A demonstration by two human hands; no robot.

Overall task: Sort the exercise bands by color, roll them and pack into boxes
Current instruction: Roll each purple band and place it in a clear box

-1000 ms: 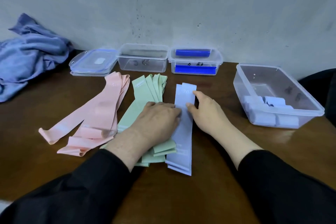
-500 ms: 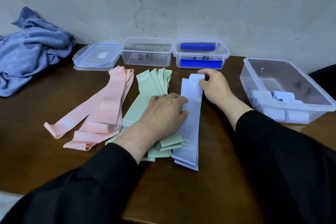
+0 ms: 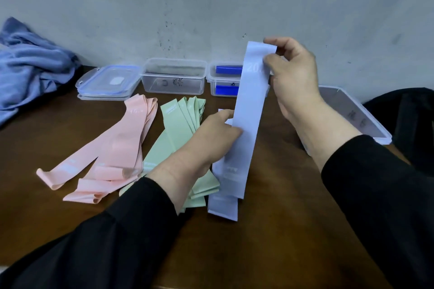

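**One lilac band lifted; rest sorted on table**

Your right hand [image 3: 293,77] pinches the top end of a lilac band [image 3: 250,110] between thumb and fingers and holds it up off the table [image 3: 281,230]. The band hangs nearly upright, its lower end overlapping the lilac stack [image 3: 223,204] below. A pale "20" is printed near its top.

Your left hand [image 3: 211,138] lies across the middle of the lilac stack and the edge of the green bands [image 3: 178,124]. Its fingertips run behind the lifted band, so I cannot tell whether they grip or merely press.

The green bands lie fanned, just left of the lilac stack. The pink bands [image 3: 117,148] lie further left, looser, with some ends folded over.

Along the wall stand a lid [image 3: 110,80], a clear box [image 3: 175,76] and a box with blue bands [image 3: 224,80], side by side. A larger tub [image 3: 357,112] sits at the right edge, mostly hidden by your right arm. A blue cloth [image 3: 30,65] is heaped at far left.
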